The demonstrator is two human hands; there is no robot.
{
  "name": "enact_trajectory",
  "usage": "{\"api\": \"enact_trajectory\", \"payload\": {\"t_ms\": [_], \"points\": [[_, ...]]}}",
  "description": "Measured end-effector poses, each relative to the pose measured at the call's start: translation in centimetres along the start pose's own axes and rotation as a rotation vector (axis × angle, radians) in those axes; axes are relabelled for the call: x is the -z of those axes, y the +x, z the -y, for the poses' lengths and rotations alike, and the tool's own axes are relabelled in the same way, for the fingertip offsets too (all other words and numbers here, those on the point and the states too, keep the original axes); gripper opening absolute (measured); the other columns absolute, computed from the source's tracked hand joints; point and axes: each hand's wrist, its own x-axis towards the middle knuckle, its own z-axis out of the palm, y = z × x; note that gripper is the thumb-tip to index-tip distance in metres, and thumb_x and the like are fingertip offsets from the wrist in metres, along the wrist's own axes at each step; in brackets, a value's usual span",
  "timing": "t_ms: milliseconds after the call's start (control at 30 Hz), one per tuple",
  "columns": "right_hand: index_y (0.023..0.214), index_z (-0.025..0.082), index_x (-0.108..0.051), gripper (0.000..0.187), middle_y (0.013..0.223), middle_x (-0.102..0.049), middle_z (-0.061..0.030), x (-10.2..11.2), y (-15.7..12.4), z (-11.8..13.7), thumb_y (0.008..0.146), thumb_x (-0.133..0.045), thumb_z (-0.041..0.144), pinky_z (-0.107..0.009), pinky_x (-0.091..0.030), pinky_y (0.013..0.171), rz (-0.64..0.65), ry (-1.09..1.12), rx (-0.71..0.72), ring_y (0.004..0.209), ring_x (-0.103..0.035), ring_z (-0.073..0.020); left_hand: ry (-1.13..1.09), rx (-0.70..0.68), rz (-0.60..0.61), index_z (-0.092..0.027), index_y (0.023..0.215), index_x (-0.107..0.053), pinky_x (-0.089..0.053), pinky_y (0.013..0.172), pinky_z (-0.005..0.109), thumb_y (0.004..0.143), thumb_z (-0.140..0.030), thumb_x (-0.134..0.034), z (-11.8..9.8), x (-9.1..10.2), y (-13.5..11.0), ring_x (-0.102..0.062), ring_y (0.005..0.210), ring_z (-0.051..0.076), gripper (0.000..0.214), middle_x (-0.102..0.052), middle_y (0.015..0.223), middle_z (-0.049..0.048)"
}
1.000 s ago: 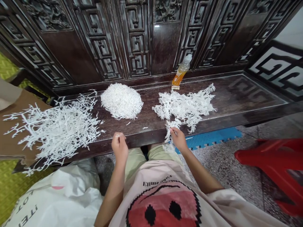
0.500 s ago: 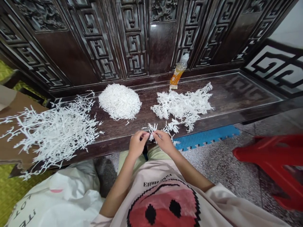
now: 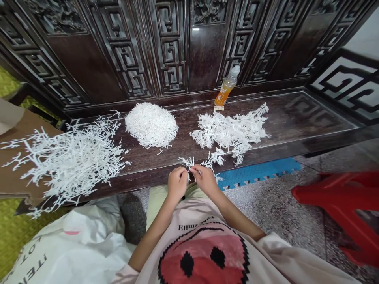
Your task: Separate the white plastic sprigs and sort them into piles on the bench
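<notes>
At the bench's front edge, my left hand (image 3: 178, 182) and my right hand (image 3: 204, 179) are close together, thumbs and fingers pinched on a white branched plastic sprig (image 3: 187, 162). Its thin tips fan out above my fingertips; the part between the fingers is hidden. Just right of my right hand, a strand of white sprigs (image 3: 218, 156) hangs over the edge, joined to or lying against a heap of bushy white sprigs (image 3: 231, 128). A rounded mound of small white pieces (image 3: 151, 125) lies behind my left hand. Farther left spreads a tangle of longer white branches (image 3: 77, 157).
The dark wooden bench (image 3: 296, 118) has a carved back. An orange drink bottle (image 3: 226, 88) stands against it. Brown cardboard (image 3: 17, 169) lies under the left tangle. A white bag (image 3: 79, 244), blue foam mat (image 3: 254, 172) and red plastic stool (image 3: 334, 197) are below.
My left hand has moved slightly right and its fingers have curled closer to the right hand. The sprig has turned a little between the fingers. The view has shifted slightly.
</notes>
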Motion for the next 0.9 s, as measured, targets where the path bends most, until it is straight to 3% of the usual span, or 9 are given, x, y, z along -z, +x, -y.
{"api": "enact_trajectory", "payload": {"t_ms": [233, 367, 700, 800, 900], "points": [[0.078, 0.021, -0.062, 0.022, 0.075, -0.065, -0.0035, -0.7, 0.1, 1.0, 0.079, -0.040, 0.022, -0.024, -0.037, 0.062, -0.070, -0.018, -0.055, 0.066, -0.057, -0.0172, -0.111, 0.018, -0.167, -0.018, 0.049, -0.033, -0.027, 0.057, 0.024, 0.073, -0.019, -0.034, 0.1, -0.7, -0.6, -0.037, 0.058, 0.012, 0.024, -0.038, 0.053, -0.0018], [0.080, 0.021, -0.062, 0.025, 0.078, -0.066, -0.0020, -0.7, 0.1, 1.5, 0.075, -0.039, 0.014, -0.023, -0.037, 0.063, -0.115, -0.016, -0.055, 0.069, -0.058, -0.0164, -0.184, 0.052, -0.187, -0.018, 0.050, -0.033, -0.026, 0.054, 0.024, 0.073, -0.018, -0.033, -0.8, -0.6, -0.8, -0.036, 0.058, 0.012, 0.024, -0.036, 0.053, -0.0021], [0.077, 0.021, -0.062, 0.023, 0.071, -0.064, -0.0009, -0.5, -0.3, 2.7, 0.081, -0.040, 0.027, -0.020, -0.036, 0.059, -0.120, -0.023, -0.034, 0.062, -0.055, -0.0134, -0.237, 0.043, -0.209, -0.018, 0.048, -0.027, -0.024, 0.053, 0.024, 0.072, -0.017, -0.034, -1.7, -0.3, -1.3, -0.033, 0.055, 0.011, 0.025, -0.032, 0.051, -0.0024], [0.076, 0.021, -0.061, 0.022, 0.071, -0.064, -0.0017, -0.3, 0.3, 1.6, 0.080, -0.040, 0.028, -0.021, -0.035, 0.058, -0.137, -0.038, -0.050, 0.061, -0.055, -0.0140, -0.222, 0.007, -0.235, -0.018, 0.049, -0.026, -0.025, 0.053, 0.025, 0.072, -0.016, -0.033, -2.5, 0.0, -2.4, -0.033, 0.055, 0.011, 0.025, -0.031, 0.051, -0.0021], [0.075, 0.018, -0.060, 0.023, 0.063, -0.061, -0.0036, 1.1, 1.4, -1.5, 0.079, -0.040, 0.029, -0.023, -0.034, 0.054, -0.262, -0.096, -0.238, 0.056, -0.051, -0.0151, -0.198, -0.135, -0.287, -0.018, 0.049, -0.025, -0.027, 0.055, 0.025, 0.076, -0.019, -0.033, -3.9, 1.2, -4.3, -0.033, 0.055, 0.011, 0.028, -0.030, 0.050, -0.0019]]}}
